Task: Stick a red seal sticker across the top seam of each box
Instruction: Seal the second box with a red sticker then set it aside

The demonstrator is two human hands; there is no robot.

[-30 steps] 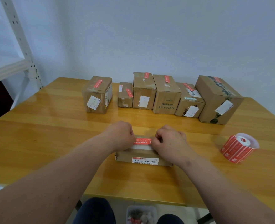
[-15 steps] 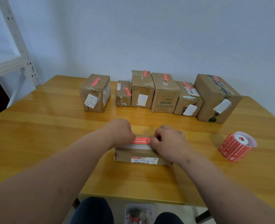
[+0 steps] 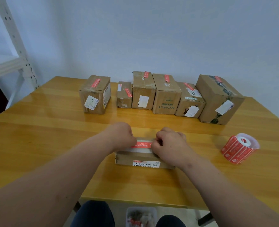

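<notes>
On the wooden table (image 3: 37, 145), bare board lies all round a flat box (image 3: 132, 158) near its front edge, long axis left to right. A red seal sticker (image 3: 142, 144) lies lengthwise on top. The left hand (image 3: 120, 136) and right hand (image 3: 168, 143), fingers curled, pinch its ends.

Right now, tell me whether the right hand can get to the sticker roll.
Probably yes. The sticker roll lies on bare table to the side of the right hand, nothing between, but that hand's grip pinches the red sticker.
</notes>
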